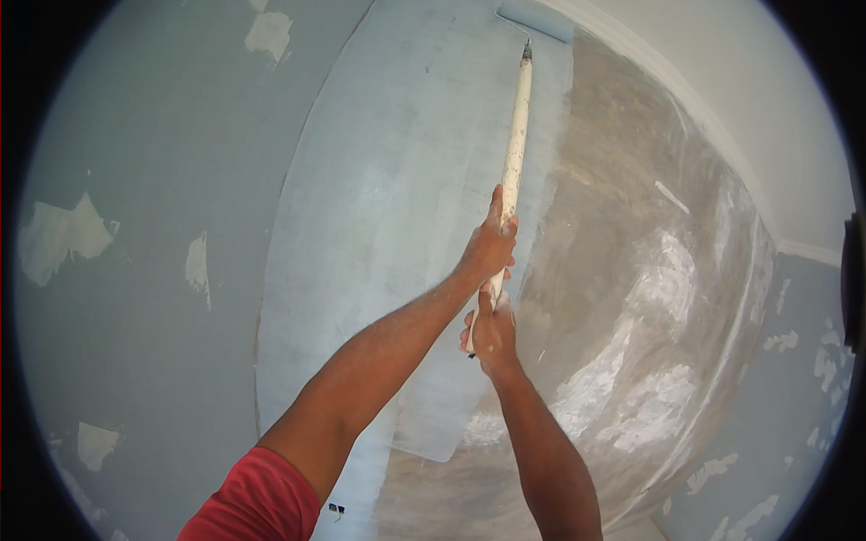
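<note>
My left hand [494, 242] is closed around a long cream pole [518, 126] spattered with paint. Lower down, my right hand [489, 329] grips the same pole near its bottom end, with white smears on the skin. At the pole's top, a paint roller [532, 22] on a wire frame lies against the upper part of the wall, by the border between pale blue paint [388, 162] and mottled brown-grey plaster [631, 180] with white patches.
A grey-blue wall [153, 153] with white patches is on the left, another patched wall [803, 307] on the right. A pale ceiling [740, 72] with moulding is at the top right. A small dark fitting [336, 509] shows low on the painted wall.
</note>
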Available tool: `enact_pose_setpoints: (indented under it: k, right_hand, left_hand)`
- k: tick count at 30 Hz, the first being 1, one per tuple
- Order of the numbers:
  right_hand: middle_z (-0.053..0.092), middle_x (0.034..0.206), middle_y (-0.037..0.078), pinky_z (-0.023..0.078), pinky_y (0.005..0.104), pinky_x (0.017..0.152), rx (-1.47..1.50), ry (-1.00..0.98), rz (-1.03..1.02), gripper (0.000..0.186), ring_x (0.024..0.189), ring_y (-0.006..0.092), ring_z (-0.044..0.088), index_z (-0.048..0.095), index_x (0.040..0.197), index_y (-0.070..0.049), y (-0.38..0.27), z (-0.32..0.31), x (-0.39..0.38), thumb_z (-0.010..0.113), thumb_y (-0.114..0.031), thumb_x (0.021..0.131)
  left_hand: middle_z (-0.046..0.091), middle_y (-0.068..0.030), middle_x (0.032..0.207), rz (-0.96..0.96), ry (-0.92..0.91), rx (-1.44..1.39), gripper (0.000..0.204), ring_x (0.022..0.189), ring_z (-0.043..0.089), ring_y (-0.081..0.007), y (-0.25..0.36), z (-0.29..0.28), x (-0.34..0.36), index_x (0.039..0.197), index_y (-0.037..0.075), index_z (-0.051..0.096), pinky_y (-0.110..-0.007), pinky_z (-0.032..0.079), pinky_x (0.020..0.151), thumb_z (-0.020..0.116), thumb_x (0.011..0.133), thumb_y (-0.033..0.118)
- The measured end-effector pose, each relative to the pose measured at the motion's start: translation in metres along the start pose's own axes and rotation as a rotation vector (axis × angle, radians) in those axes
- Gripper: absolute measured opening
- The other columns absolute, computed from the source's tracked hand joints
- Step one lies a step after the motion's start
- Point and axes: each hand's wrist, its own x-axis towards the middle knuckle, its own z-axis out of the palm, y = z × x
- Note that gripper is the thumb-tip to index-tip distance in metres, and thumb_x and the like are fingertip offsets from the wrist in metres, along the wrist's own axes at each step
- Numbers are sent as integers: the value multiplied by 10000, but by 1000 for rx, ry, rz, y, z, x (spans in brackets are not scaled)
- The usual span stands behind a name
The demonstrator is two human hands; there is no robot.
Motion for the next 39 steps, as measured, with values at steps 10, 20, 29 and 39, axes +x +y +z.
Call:
enact_pose_setpoints:
  k: [10, 20, 29, 39]
  right_hand:
    - [476, 715, 55, 441, 314, 398, -29, -19, -71, 457, 468, 153, 495, 458, 1102, -51, -105, -13, 62, 400, -496, 1014]
    - [477, 637, 34, 436, 318, 375, -30, 30, 68, 439, 423, 146, 487, 498, 1055, -58, -4, -55, -6, 424, -488, 1008]
    - [511, 596, 38, 420, 283, 344, 44, 57, 342, 237, 400, 125, 495, 458, 1169, -23, 209, -57, -223, 465, -208, 1021]
    - [623, 667, 109, 507, 369, 543, -63, -181, 633, 683, 567, 218, 636, 330, 1423, 29, 319, -76, -570, 512, -438, 960]
  left_hand:
    - [532, -74, 837, 146, 23, -45, 682, 623, 529, -153, 81, -1, 83, 1571, 248, 47, -329, 521, 499, 436, 1011, 274]
    - [644, -191, 779, 100, 74, 73, 716, 506, 611, -243, -9, 54, 6, 1561, 234, -4, -379, 534, 462, 447, 1006, 281]
    - [662, -232, 865, -182, -1, 90, 757, 481, 574, -252, -134, 84, -252, 1552, 277, -72, -387, 513, 468, 458, 1019, 183]
    - [588, -99, 664, -543, -57, 176, 785, 546, 610, -240, -210, 102, -613, 1539, 56, -43, -370, 512, 532, 494, 980, 183]
